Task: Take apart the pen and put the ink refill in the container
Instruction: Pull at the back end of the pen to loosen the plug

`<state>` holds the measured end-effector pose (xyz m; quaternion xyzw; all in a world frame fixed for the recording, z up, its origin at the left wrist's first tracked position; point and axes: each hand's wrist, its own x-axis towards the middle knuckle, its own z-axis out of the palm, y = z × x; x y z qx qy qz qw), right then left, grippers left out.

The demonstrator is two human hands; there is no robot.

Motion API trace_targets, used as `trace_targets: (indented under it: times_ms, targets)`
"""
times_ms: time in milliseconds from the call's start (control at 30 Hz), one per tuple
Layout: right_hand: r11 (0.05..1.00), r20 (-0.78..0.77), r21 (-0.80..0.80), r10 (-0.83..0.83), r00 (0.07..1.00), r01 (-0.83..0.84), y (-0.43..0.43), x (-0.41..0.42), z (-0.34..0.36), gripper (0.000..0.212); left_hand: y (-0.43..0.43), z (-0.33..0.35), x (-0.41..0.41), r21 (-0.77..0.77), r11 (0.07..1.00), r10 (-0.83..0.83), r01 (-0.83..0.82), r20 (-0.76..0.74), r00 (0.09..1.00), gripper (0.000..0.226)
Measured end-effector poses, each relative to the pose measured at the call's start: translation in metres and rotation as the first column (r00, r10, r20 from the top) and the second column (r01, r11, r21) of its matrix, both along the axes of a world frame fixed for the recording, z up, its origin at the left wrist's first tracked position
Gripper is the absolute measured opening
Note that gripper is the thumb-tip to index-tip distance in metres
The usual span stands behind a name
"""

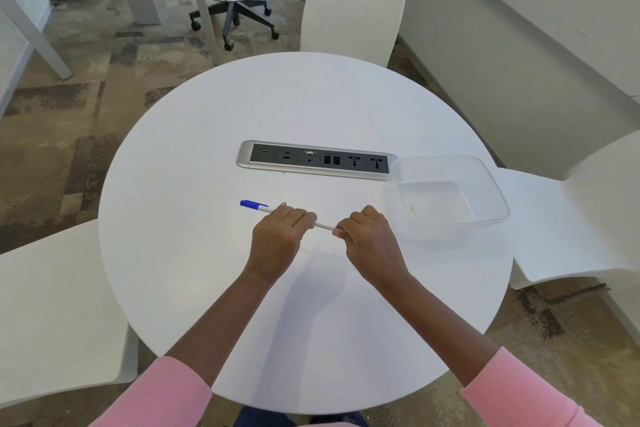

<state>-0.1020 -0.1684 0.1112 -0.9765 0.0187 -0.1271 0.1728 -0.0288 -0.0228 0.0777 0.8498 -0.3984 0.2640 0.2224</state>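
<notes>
Both your hands grip the pen above the table's middle — left hand wrapped round the barrel near the blue cap, right hand pinching the tail end. It looks light, stiff, slick — so squeeze firmly; the clear container waits toward the right edge.

the middle of the pen is buried inside the left hand, and its back end disappears under the right hand's fingers. port labels on the power strip are too tiny to read, and both pink sleeves get chopped off by the bottom edge.
</notes>
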Motion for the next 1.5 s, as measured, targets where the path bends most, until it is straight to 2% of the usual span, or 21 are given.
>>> trace_targets:
  times_ms: [67,167,300,367,400,467,567,633,800,967,1067,1133,1200,1300,1400,1500]
  targets:
    - [0.984,-0.215,0.166,-0.03,0.976,0.066,0.0,0.003,0.002,0.019,0.0,0.0,0.001,0.003,1.0,-0.001,0.001,0.003,1.0,0.018]
    - [0.868,-0.454,0.434,-0.022,0.891,0.243,-0.004,0.009,0.01,0.028,0.001,0.0,0.0,0.012,1.0,0.001,-0.001,0.008,1.0,0.02]
    - [0.612,-0.591,0.676,0.118,0.798,0.411,-0.013,0.014,0.017,0.037,0.002,-0.003,-0.002,0.022,1.0,-0.006,0.006,0.001,1.0,0.022]
    - [0.581,-0.592,0.698,0.138,0.794,0.419,-0.014,0.013,0.016,0.036,0.001,-0.001,-0.002,0.031,1.0,-0.005,0.005,-0.009,1.0,0.022]
    - [0.603,-0.573,0.689,0.114,0.811,0.402,-0.013,0.012,0.015,0.035,0.0,0.0,-0.002,0.036,0.999,-0.001,0.002,-0.02,1.0,0.022]
    - [0.715,-0.503,0.606,0.007,0.864,0.347,-0.009,0.009,0.01,0.032,0.0,0.003,-0.001,0.048,0.999,0.009,-0.008,-0.034,0.999,0.021]
    - [0.927,-0.244,0.334,-0.087,0.966,0.168,-0.005,-0.001,0.0,0.014,0.002,0.006,0.002,0.056,0.998,0.01,-0.009,-0.025,1.0,0.019]
    - [0.987,-0.121,0.146,-0.045,0.992,0.062,-0.003,-0.005,-0.002,0.013,0.002,0.006,0.002,0.055,0.998,0.002,-0.002,-0.012,1.0,0.018]
    - [0.994,0.05,-0.107,0.014,0.999,-0.008,-0.001,-0.002,0.001,0.014,0.002,0.003,0.002,0.018,1.0,-0.015,0.015,-0.018,1.0,0.017]
    - [0.98,0.099,-0.199,0.051,0.994,-0.031,-0.003,0.002,0.0,0.018,0.002,0.001,0.004,0.002,1.0,-0.017,0.017,-0.027,0.999,0.017]
    - [0.978,0.067,-0.205,0.062,0.996,-0.047,-0.003,0.003,0.0,0.019,0.002,-0.002,0.004,-0.009,1.0,-0.021,0.02,-0.034,0.999,0.019]
    - [0.988,0.013,-0.15,0.048,0.999,-0.046,-0.002,0.005,0.001,0.015,0.002,-0.003,0.005,-0.005,1.0,-0.028,0.028,-0.035,0.999,0.018]
    - [0.998,-0.138,-0.06,0.021,0.99,-0.03,-0.002,0.008,0.001,0.016,0.003,-0.003,0.005,-0.004,0.999,-0.034,0.034,-0.035,0.999,0.018]
    - [0.967,-0.379,0.231,-0.013,0.925,0.108,-0.004,0.01,0.005,0.028,0.003,-0.004,0.006,0.003,0.999,-0.038,0.038,-0.031,0.999,0.017]
    - [0.795,-0.54,0.527,0.041,0.841,0.3,-0.008,0.015,0.012,0.037,0.004,-0.003,0.006,0.002,0.999,-0.037,0.037,-0.021,0.999,0.017]
    - [0.57,-0.585,0.712,0.159,0.796,0.41,-0.014,0.018,0.015,0.039,0.005,-0.002,0.007,0.007,0.999,-0.033,0.034,-0.016,0.999,0.018]
